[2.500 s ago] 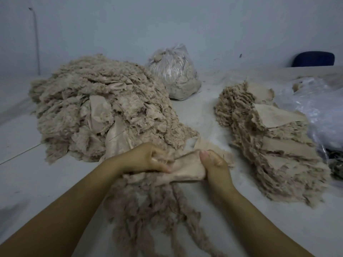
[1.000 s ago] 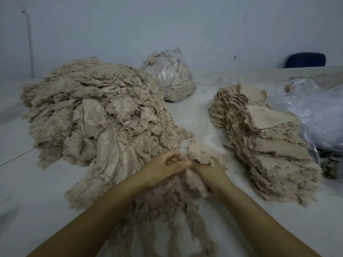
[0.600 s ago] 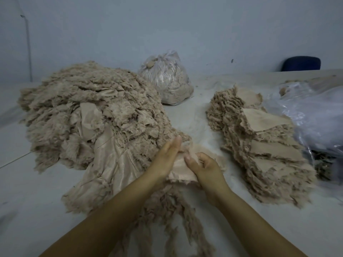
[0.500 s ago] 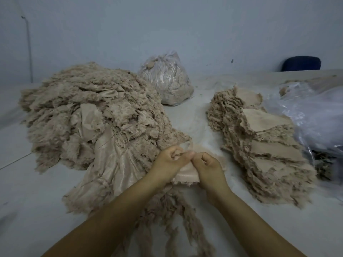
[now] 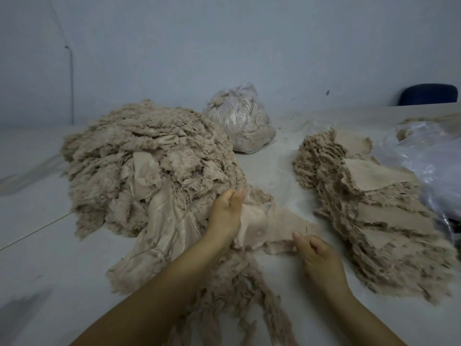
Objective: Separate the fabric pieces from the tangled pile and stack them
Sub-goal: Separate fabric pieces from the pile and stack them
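A big tangled pile of beige frayed fabric (image 5: 149, 166) fills the left of the table. On the right lies a slanting stack of separated beige pieces (image 5: 369, 213). Between them a small beige fabric piece (image 5: 269, 226) lies spread on the table. My left hand (image 5: 227, 213) lies with straight fingers on the piece's left end, at the pile's edge. My right hand (image 5: 314, 250) pinches the piece's near right edge with curled fingers. Frayed beige strands (image 5: 239, 290) trail toward me under my forearms.
A tied clear bag of beige scraps (image 5: 239, 121) stands at the back centre. Crumpled clear plastic (image 5: 431, 166) lies at the far right. A dark blue chair back (image 5: 429, 94) shows behind the white table (image 5: 50, 258). A grey wall closes the back.
My hands, which pinched the piece together half a second ago, have moved apart. The right hand has drawn the piece out to the right, and the left fingers have straightened on it.
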Demonstrator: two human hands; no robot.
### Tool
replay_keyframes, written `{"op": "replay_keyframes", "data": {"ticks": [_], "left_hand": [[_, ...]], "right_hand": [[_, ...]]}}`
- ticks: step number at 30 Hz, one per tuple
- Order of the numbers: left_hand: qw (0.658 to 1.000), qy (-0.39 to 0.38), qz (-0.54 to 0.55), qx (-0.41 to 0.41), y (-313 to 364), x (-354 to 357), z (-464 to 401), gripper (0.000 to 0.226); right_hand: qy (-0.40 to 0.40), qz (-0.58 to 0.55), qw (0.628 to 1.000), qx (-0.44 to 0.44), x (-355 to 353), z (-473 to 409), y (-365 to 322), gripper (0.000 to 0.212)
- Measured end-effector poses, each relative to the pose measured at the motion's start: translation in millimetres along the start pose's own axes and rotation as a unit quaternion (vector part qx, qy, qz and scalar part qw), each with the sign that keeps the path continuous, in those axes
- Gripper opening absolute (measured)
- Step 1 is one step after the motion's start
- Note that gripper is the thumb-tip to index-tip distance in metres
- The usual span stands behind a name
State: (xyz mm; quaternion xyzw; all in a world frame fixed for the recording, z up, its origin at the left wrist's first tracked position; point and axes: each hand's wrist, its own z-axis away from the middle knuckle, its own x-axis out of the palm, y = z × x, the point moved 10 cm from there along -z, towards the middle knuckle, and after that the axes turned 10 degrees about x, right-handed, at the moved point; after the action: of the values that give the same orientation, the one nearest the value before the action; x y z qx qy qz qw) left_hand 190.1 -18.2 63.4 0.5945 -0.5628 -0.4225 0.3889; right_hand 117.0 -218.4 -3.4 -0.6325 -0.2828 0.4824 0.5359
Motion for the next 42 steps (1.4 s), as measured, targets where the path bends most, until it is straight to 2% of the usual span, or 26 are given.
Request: {"op": "replay_keyframes", "data": {"ticks": [2, 4, 6, 8, 11, 13, 17, 20, 23, 25, 28, 30, 31, 33, 35, 36, 40, 42], "left_hand": [[0.999, -0.039, -0.008, 0.013, 6.5, 10.8, 1.3, 0.029], [0.996, -0.086, -0.009, 0.028, 11.7, 29.4, 7.9, 0.028], [0.992, -0.118, 0.015, 0.029, 14.3, 44.7, 14.1, 0.028], [0.992, -0.119, 0.002, 0.041, 17.4, 46.5, 12.9, 0.03], [0.989, -0.086, -0.079, 0.091, 22.6, 30.5, 1.7, 0.036], [0.983, -0.077, -0.128, 0.102, 17.2, 22.6, -3.2, 0.036], [0.972, -0.061, -0.203, 0.102, -3.1, 17.9, -8.0, 0.033], [0.958, -0.055, -0.257, 0.11, -12.1, 27.2, -14.8, 0.029], [0.948, -0.055, -0.286, 0.125, -17.6, 43.4, -22.7, 0.029], [0.945, -0.063, -0.294, 0.132, -23.2, 54.8, -28.8, 0.03], [0.938, -0.095, -0.312, 0.116, -42.0, 70.2, -32.9, 0.03], [0.932, -0.121, -0.326, 0.104, -56.1, 79.4, -29.0, 0.027], [0.931, -0.126, -0.328, 0.097, -61.8, 81.4, -27.3, 0.027], [0.931, -0.137, -0.332, 0.07, -73.1, 83.6, -27.4, 0.026], [0.932, -0.15, -0.33, 0.03, -84.5, 81.7, -29.8, 0.024], [0.936, -0.146, -0.32, 0.007, -89.2, 77.5, -31.4, 0.025], [0.972, -0.082, -0.207, -0.076, -104.1, 52.9, -36.1, 0.026], [0.978, -0.097, -0.172, -0.068, -103.2, 54.9, -38.0, 0.014]], "right_hand": [[-0.032, -0.056, 0.998, 0.009, 7.4, 1.8, -3.7, 0.034], [-0.111, -0.149, 0.982, 0.026, 28.1, 7.4, -15.6, 0.026], [-0.201, -0.198, 0.958, 0.047, 50.8, 14.1, -25.0, 0.04], [-0.249, -0.25, 0.932, 0.088, 61.6, 19.4, -25.9, 0.046], [-0.202, -0.316, 0.92, 0.117, 48.5, 15.0, -19.6, 0.036], [-0.135, -0.307, 0.937, 0.097, 32.7, 8.5, -15.6, 0.026], [-0.024, -0.246, 0.967, 0.057, 10.2, -10.6, -11.3, 0.025], [0.054, -0.153, 0.987, 0.015, -8.3, -29.3, -15.0, 0.025], [0.101, -0.071, 0.992, -0.012, -21.4, -43.8, -21.3, 0.025], [0.104, -0.01, 0.994, -0.005, -25.2, -52.4, -23.1, 0.025], [0.096, 0.15, 0.984, 0.021, -23.8, -53.6, -18.8, 0.015], [0.135, 0.256, 0.956, -0.052, -21.2, -39.1, -30.1, 0.032], [0.133, 0.274, 0.945, -0.117, -12.1, -28.6, -38.7, 0.036], [0.037, 0.348, 0.922, -0.169, 22.7, -18.2, -33.3, 0.045], [-0.073, 0.434, 0.89, -0.118, 49.3, -18.1, 0.6, 0.054], [-0.102, 0.456, 0.879, -0.096, 54.1, -18.2, 14.4, 0.057], [-0.109, 0.462, 0.876, -0.09, 57.0, -19.7, 24.6, 0.061], [-0.106, 0.47, 0.871, -0.096, 58.4, -19.9, 26.0, 0.064]]}}
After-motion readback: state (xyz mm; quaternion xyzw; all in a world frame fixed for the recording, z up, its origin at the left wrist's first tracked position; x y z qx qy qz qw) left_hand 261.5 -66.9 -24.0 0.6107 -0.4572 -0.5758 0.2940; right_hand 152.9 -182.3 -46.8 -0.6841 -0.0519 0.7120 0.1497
